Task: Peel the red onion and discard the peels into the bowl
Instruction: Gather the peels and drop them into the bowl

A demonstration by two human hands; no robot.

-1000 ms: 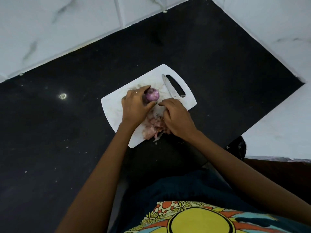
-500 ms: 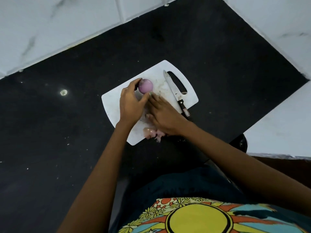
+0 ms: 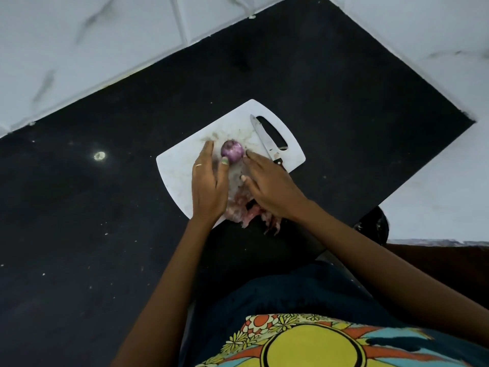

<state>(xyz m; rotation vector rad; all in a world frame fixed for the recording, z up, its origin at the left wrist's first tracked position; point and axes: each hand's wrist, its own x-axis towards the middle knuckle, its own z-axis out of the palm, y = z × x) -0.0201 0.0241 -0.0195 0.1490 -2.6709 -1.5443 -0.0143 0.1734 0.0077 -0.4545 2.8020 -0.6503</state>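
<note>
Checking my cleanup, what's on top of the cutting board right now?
The peeled onion, a knife, both hands and a heap of peels at the cutting board's near edge. The hands cover part of the heap.

Black counter [image 3: 105, 234] — white marble walls [image 3: 79, 35]

Smooth glossy purple onion [image 3: 231, 151], thin papery pink peels [image 3: 246, 213], white matt plastic cutting board [image 3: 180, 165] with smudges, shiny metal knife [image 3: 262, 136] blade, speckled black stone surface [image 3: 79, 207], pale veined marble-look wall tiles [image 3: 92, 35]
</note>
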